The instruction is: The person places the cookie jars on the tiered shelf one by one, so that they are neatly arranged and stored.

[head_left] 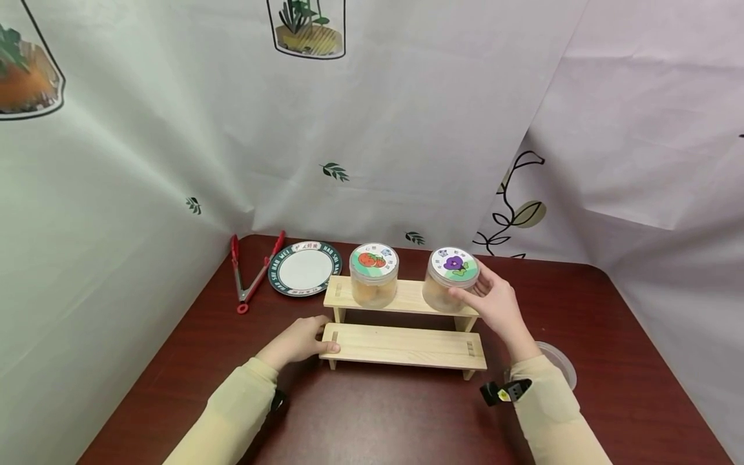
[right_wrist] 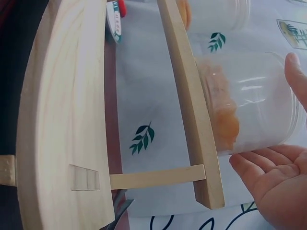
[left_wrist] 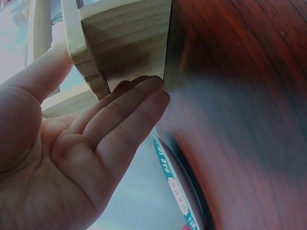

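A two-tier wooden rack [head_left: 401,345] stands on the table, its lower step nearer me. My left hand [head_left: 299,339] holds the left end of that lower step; in the left wrist view its extended fingers [left_wrist: 129,110] lie against the wooden end piece. On the upper step, at the right, sits a clear plastic jar [right_wrist: 259,103] with orange pieces inside and a purple flower on its lid. My right hand [head_left: 494,303] grips this jar from the right, thumb in front and fingers around the far side. A second jar [head_left: 374,274], with a tomato lid, stands left on the upper step.
Left of the rack lie a plate [head_left: 305,268] with a dark green patterned rim and red-handled tongs [head_left: 247,287], spread apart. A round translucent lid [head_left: 560,361] lies by my right forearm, partly hidden. Patterned cloth walls [head_left: 378,129] surround the dark red table [head_left: 360,420].
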Demonstrator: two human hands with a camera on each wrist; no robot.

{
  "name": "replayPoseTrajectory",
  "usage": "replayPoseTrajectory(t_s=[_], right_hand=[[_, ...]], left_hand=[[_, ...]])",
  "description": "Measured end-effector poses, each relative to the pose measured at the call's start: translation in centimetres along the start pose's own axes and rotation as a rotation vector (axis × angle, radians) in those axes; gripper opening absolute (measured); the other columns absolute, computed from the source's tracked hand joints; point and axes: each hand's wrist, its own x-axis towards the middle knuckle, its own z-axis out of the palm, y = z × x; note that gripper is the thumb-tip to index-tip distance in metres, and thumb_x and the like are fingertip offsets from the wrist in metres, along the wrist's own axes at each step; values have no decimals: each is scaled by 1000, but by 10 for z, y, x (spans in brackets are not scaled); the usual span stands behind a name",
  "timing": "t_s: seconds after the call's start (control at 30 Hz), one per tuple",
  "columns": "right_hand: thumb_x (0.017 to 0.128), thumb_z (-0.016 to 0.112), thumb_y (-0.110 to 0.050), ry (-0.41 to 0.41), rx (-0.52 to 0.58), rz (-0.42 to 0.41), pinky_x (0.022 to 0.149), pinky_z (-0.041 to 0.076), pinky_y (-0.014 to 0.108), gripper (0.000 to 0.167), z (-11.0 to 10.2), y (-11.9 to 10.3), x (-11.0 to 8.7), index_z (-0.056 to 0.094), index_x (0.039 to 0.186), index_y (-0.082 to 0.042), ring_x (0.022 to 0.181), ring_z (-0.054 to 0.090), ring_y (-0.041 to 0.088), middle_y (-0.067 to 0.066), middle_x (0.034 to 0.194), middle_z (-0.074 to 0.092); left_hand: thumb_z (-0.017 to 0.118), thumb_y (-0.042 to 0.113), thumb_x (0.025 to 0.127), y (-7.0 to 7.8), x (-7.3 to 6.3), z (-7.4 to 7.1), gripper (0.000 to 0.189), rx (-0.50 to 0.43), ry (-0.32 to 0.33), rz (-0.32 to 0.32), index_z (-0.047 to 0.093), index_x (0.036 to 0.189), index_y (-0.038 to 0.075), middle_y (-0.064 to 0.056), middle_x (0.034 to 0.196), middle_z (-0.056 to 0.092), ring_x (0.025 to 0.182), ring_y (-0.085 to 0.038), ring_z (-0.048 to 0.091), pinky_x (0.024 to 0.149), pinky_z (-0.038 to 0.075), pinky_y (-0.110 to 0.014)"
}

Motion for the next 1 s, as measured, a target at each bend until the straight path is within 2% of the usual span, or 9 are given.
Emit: replayPoseTrajectory(t_s=[0.37,0.53,0.77,1.0], right_hand=[[82,76,-27,-18,35,24,100,38,31,81,-11,-1,-12,33,147,-7,133,42,27,14,147,40],[83,75,-23,-9,55,4,98,38,21,79,-19,-1,-20,32,147,-7,134,40,26,12,148,39],[84,74,-23,27,13,-8,93,38,9,77,-28,8,-33,33,147,-6,132,41,29,14,146,42],[85,73,-22,13,-14,14,92,38,8,77,-39,15,-48,31,148,-6,132,40,30,15,147,40]], left_hand=[[77,34,78,0,0,2,59,-3,-13,-14,58,119,-4,-16,109,66,100,-28,62,88,48,-45],[78,34,77,1,1,-1,58,4,-12,-5,58,117,-4,-16,107,66,98,-28,63,87,48,-45],[77,33,78,2,-1,-2,59,8,-12,-3,58,118,-5,-18,108,66,100,-30,62,88,48,-46],[77,34,78,2,-1,-2,60,5,-14,-10,57,119,-5,-18,109,65,101,-30,62,89,47,-46]])
